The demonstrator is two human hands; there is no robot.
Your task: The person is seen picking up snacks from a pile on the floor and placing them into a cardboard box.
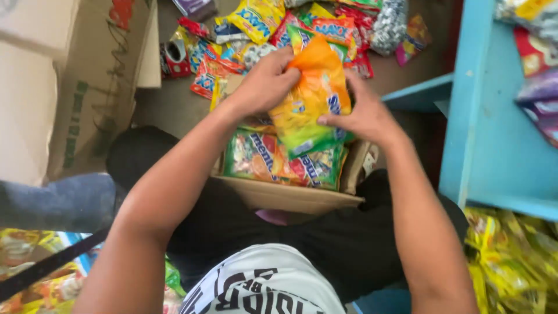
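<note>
My left hand (264,81) and right hand (363,116) are both clamped on an orange-green candy bag (311,99), held over the open cardboard box (290,195) on my lap. More sweet packets (261,29) litter the brown floor (174,104) beside blue shelving (494,134).

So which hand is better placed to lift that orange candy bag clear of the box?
Probably the left hand: it grips the top of the orange bag, fingers curled over the upper edge. The right hand only pinches its right side, lower down, above the box.
</note>
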